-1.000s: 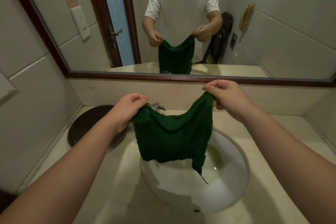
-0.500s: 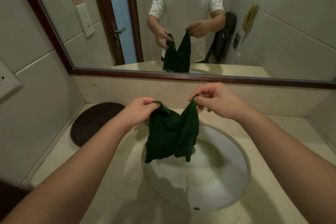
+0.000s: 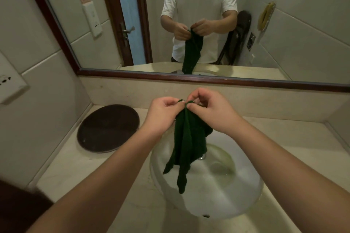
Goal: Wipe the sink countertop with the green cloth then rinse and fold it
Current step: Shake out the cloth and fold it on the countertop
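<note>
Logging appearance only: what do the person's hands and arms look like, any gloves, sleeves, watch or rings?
The left hand and right hand are bare: no gloves, no rings showing. The left forearm and right forearm are uncovered, with no watch or bracelet at the wrists. The mirror shows a white T-shirt with short sleeves ending above the elbows.

The cloth (image 3: 189, 143) is a dark green, coarse-textured fabric, matt and limp. The sink (image 3: 217, 200) looks like white glazed ceramic, smooth and glossy. The surface (image 3: 295, 134) is pale polished stone, faintly veined. The disc (image 3: 108, 128) is dark brown and smooth, with a dull sheen. The frame (image 3: 208, 80) looks like varnished reddish wood. The tiles (image 3: 47, 91) are smooth and satin.
</note>
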Motion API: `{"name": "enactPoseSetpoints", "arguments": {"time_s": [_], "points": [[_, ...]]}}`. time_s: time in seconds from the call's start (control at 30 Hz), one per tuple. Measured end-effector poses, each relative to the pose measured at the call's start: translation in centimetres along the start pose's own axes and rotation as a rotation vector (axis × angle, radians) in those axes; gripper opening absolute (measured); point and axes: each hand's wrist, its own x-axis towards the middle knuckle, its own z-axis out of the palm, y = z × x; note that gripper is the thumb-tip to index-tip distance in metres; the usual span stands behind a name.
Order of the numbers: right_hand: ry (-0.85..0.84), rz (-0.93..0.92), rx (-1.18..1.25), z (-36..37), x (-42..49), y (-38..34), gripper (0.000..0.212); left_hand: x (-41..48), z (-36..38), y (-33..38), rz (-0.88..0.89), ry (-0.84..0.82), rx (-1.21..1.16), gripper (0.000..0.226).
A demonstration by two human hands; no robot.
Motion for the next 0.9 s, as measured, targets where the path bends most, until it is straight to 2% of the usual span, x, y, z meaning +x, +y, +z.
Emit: {"name": "enactPoseSetpoints", "arguments": {"time_s": [0.27, 0.4, 0.6, 0.9], "points": [[0.025, 0.016, 0.003, -0.2, -0.4, 0.1, 0.021, -0.7, 0.8, 0.1, -0.047, -0.087, -0.156, 0.025], [0.107, 0.065, 0.021, -0.2, -0.5, 0.2, 0.009, -0.7, 1.2, -0.3, -0.031, -0.082, -0.142, 0.024], [0.187, 0.067, -0.049, -0.3, -0.7, -0.1, 0.005, -0.8, 1.6, -0.4, -0.021, -0.068, -0.122, 0.023], [0.190, 0.066, -0.106, -0.1, -1.2, -0.1, 0.006, -1.3, 1.4, 0.3, -0.018, -0.136, -0.073, 0.026]]}}
